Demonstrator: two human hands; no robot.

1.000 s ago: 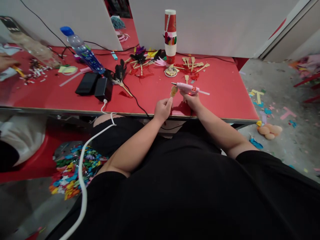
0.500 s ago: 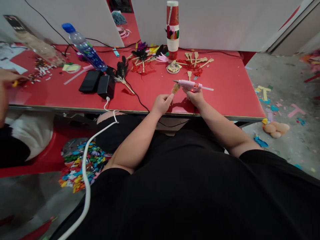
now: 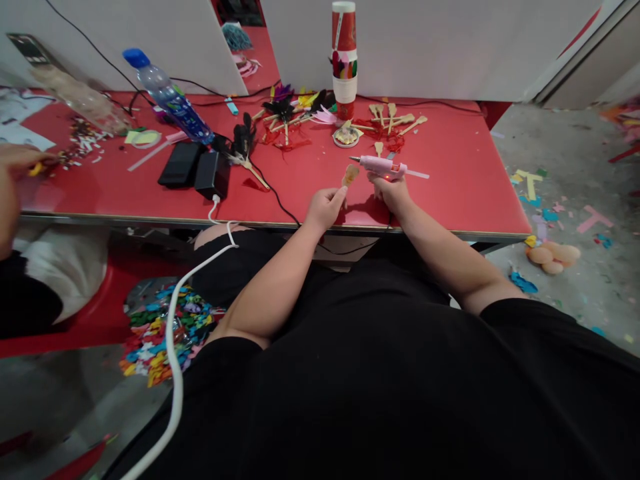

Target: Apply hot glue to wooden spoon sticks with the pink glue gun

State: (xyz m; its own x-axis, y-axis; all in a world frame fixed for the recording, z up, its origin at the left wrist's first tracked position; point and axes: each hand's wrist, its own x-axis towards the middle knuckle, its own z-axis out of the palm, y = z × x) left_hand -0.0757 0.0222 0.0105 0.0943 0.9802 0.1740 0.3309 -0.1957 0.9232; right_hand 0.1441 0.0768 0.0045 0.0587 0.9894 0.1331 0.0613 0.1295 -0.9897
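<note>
My left hand (image 3: 325,205) is closed in a pinch on a small wooden paddle-shaped stick (image 3: 349,176), held upright over the near edge of the red table (image 3: 450,193). My right hand (image 3: 391,191) grips a pink glue gun (image 3: 383,166) with a glue stick out of its back; its nozzle points left, a short gap from the wooden piece. Beyond them lie more wooden sticks (image 3: 393,119), red thread and coloured feathers (image 3: 287,110).
A stack of paper cups (image 3: 345,60) stands at the back. A water bottle (image 3: 167,98), two black boxes (image 3: 197,170) and cables lie to the left. Another person's hand (image 3: 17,160) works at the far left. Coloured scraps litter the floor (image 3: 155,330).
The glue gun's nozzle has drawn back to the right, away from the wooden piece it was touching. The view shifted slightly.
</note>
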